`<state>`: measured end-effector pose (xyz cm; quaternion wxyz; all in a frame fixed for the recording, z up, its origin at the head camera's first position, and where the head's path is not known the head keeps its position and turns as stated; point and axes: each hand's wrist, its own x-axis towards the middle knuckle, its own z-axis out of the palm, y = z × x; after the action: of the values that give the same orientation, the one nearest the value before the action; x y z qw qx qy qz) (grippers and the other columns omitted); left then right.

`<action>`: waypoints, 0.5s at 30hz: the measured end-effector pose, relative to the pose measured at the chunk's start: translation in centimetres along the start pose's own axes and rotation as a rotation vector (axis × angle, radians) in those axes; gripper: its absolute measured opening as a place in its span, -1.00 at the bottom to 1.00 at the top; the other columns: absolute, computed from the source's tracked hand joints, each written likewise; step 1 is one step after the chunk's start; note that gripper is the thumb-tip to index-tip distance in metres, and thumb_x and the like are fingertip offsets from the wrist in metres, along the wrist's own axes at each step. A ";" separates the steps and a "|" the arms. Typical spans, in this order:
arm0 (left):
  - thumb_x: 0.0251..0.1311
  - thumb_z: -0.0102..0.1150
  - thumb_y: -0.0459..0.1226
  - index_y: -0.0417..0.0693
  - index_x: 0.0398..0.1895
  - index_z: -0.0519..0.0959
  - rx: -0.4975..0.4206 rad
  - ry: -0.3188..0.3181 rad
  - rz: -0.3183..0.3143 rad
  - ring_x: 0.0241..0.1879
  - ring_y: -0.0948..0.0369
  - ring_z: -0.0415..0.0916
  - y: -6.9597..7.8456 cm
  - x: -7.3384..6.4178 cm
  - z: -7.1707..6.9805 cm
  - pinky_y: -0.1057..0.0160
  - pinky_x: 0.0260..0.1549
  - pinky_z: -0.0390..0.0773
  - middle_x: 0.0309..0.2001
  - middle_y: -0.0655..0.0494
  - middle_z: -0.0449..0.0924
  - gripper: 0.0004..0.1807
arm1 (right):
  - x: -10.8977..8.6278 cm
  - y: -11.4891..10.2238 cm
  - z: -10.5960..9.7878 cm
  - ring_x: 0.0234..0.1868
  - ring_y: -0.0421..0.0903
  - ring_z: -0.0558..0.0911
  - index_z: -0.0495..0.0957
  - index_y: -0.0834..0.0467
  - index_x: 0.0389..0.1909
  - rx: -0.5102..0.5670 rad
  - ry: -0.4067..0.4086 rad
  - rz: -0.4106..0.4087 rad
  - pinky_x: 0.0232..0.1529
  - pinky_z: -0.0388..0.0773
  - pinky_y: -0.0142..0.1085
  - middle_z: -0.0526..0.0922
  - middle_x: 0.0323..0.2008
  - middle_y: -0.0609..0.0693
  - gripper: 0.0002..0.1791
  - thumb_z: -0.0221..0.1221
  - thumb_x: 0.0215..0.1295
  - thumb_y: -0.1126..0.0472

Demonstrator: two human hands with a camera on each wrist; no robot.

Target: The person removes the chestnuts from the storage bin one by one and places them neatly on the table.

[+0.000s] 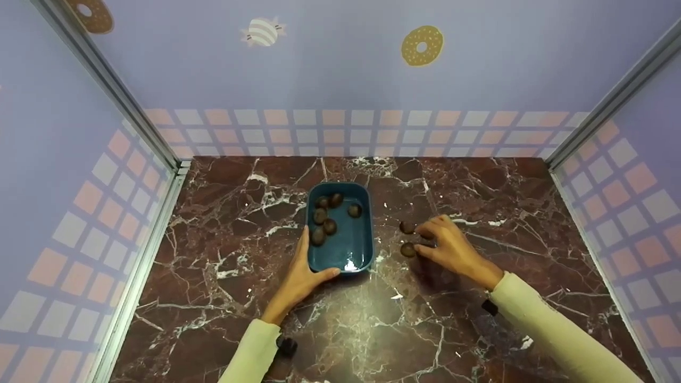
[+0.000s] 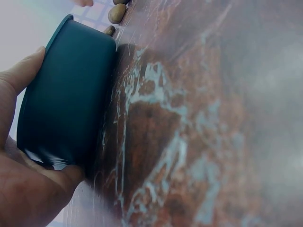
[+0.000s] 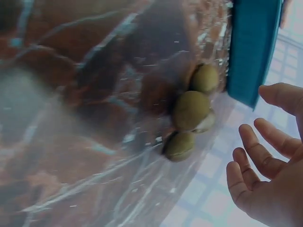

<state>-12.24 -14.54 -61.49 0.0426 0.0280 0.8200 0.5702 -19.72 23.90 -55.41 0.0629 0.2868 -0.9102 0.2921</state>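
Note:
A teal rectangular tub (image 1: 348, 255) stands upright on the tabletop, with several round, brown, walnut-like pieces (image 1: 330, 226) inside, mostly toward its left and far side. My left hand (image 1: 300, 274) grips the tub at its near left corner, thumb on the near rim and fingers along the left wall. To the right of the tub, my right hand (image 1: 447, 247) is close over more such pieces (image 1: 408, 250). In the right wrist view its fingers (image 3: 265, 165) are parted and loosely bent, apart from the cluster of several pieces (image 3: 191, 111); nothing is between them.
The tabletop (image 1: 239, 308) is dark red marble-patterned, with white veins. A lilac back wall (image 1: 340, 64) with checks and sweet motifs closes off the far side. Similar side walls (image 1: 69, 239) stand at left and right, with metal frame strips (image 1: 141, 271) at the corners.

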 end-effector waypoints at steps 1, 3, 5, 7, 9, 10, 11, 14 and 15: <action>0.17 0.71 -0.04 0.02 0.86 -0.27 0.001 0.001 0.000 0.77 -0.16 -0.29 0.0 0.0 0.0 -0.32 0.66 -0.07 0.81 -0.19 -0.32 0.48 | 0.4 -0.3 0.0 -0.02 0.11 0.58 0.79 0.22 -0.06 0.006 0.001 -0.009 0.04 0.56 0.04 0.78 -0.14 0.14 -0.68 0.60 0.17 0.31; 0.17 0.71 -0.04 0.02 0.86 -0.27 0.000 0.002 0.000 0.77 -0.16 -0.29 0.0 0.0 0.0 -0.31 0.66 -0.07 0.81 -0.20 -0.32 0.48 | 1.1 -0.8 0.0 -0.02 0.09 0.58 0.80 0.20 -0.06 0.023 0.000 -0.025 0.03 0.56 0.02 0.78 -0.14 0.11 -0.69 0.60 0.18 0.32; 0.17 0.71 -0.05 0.02 0.86 -0.28 -0.007 0.001 0.000 0.77 -0.15 -0.29 0.1 0.0 0.0 -0.30 0.66 -0.08 0.81 -0.19 -0.32 0.48 | 1.8 -1.5 0.0 0.00 0.10 0.59 0.80 0.20 -0.07 0.040 -0.004 -0.040 0.06 0.56 0.03 0.80 -0.12 0.12 -0.69 0.60 0.18 0.32; 0.18 0.70 -0.06 0.02 0.86 -0.28 -0.014 0.001 0.001 0.77 -0.15 -0.29 0.1 0.0 0.0 -0.30 0.66 -0.08 0.82 -0.19 -0.33 0.47 | 2.5 -2.1 0.1 -0.01 0.12 0.59 0.79 0.23 -0.07 0.042 -0.013 -0.060 0.07 0.57 0.04 0.79 -0.13 0.15 -0.70 0.60 0.19 0.31; 0.19 0.70 -0.06 0.04 0.86 -0.29 -0.018 -0.003 -0.002 0.78 -0.15 -0.31 0.1 0.0 0.0 -0.31 0.66 -0.09 0.82 -0.18 -0.34 0.47 | 3.1 -2.7 0.2 0.01 0.15 0.59 0.78 0.26 -0.05 0.045 -0.027 -0.083 0.08 0.57 0.06 0.79 -0.11 0.20 -0.68 0.59 0.21 0.28; 0.20 0.69 -0.06 0.05 0.86 -0.29 -0.020 -0.005 -0.004 0.78 -0.15 -0.32 0.1 0.0 0.0 -0.33 0.66 -0.09 0.82 -0.17 -0.34 0.47 | 3.4 -3.1 0.3 0.01 0.15 0.59 0.78 0.27 -0.04 0.047 -0.034 -0.093 0.07 0.58 0.05 0.78 -0.12 0.19 -0.67 0.59 0.21 0.28; 0.20 0.69 -0.06 0.06 0.86 -0.29 -0.022 -0.005 -0.006 0.78 -0.16 -0.32 0.1 0.0 0.0 -0.34 0.66 -0.10 0.82 -0.17 -0.35 0.46 | 3.6 -3.3 0.5 0.00 0.14 0.58 0.78 0.28 -0.02 0.049 -0.040 -0.106 0.05 0.58 0.04 0.78 -0.13 0.18 -0.66 0.58 0.21 0.28; 0.20 0.69 -0.05 0.07 0.86 -0.29 -0.019 -0.005 -0.009 0.78 -0.16 -0.33 0.1 0.0 0.0 -0.35 0.65 -0.11 0.82 -0.18 -0.34 0.46 | 4.2 -4.0 1.0 -0.03 0.10 0.58 0.78 0.28 0.00 0.046 -0.055 -0.133 -0.01 0.58 -0.01 0.77 -0.14 0.14 -0.63 0.59 0.20 0.28; 0.19 0.69 -0.04 0.06 0.86 -0.29 -0.019 -0.003 -0.008 0.78 -0.16 -0.33 0.1 0.0 0.0 -0.34 0.66 -0.11 0.82 -0.18 -0.34 0.46 | 4.4 -4.2 1.2 -0.03 0.09 0.58 0.78 0.28 0.00 0.045 -0.060 -0.140 0.00 0.59 -0.01 0.77 -0.14 0.13 -0.62 0.60 0.20 0.27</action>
<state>-12.19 -14.49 -61.38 0.0464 0.0253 0.8145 0.5778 -20.93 18.30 -53.13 0.0495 0.3594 -0.8828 0.2985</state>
